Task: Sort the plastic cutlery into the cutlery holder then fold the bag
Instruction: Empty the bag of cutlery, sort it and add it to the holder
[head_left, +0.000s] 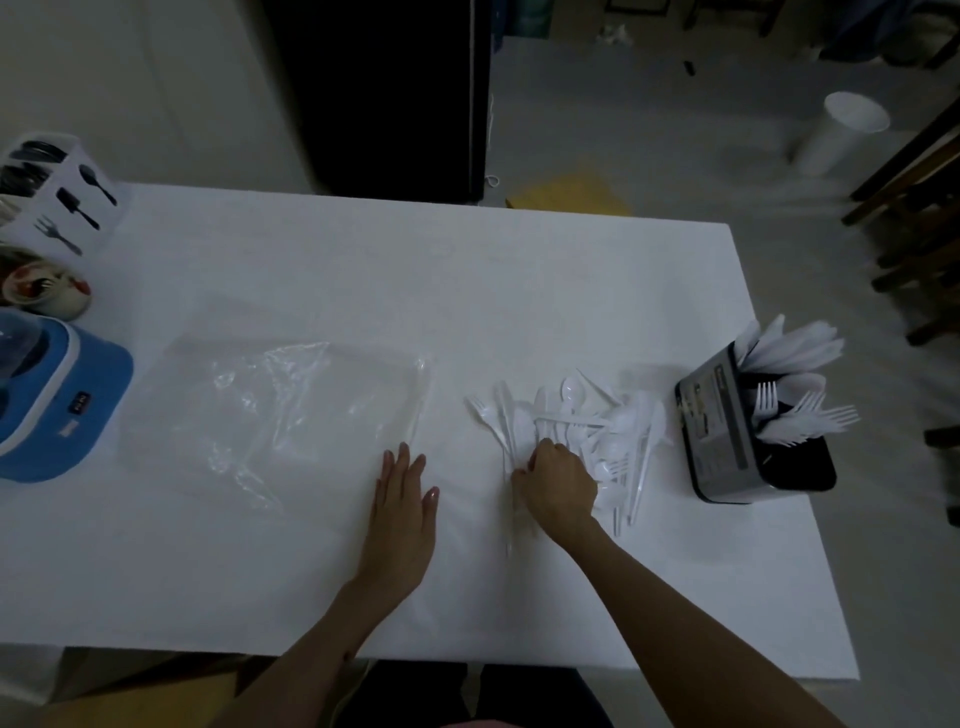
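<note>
single head-worn wide-angle view, looking forward and steeply down onto the white table (467, 270) from the near edge. both forearms enter from the bottom, close to the lens. floor and chair legs fill the far edge.

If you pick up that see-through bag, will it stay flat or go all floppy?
Probably floppy: the clear plastic bag looks thin and crinkled, lying limp on the table. It likely weighs very little, since it looks empty. It may slide easily on the smooth white top.
</note>
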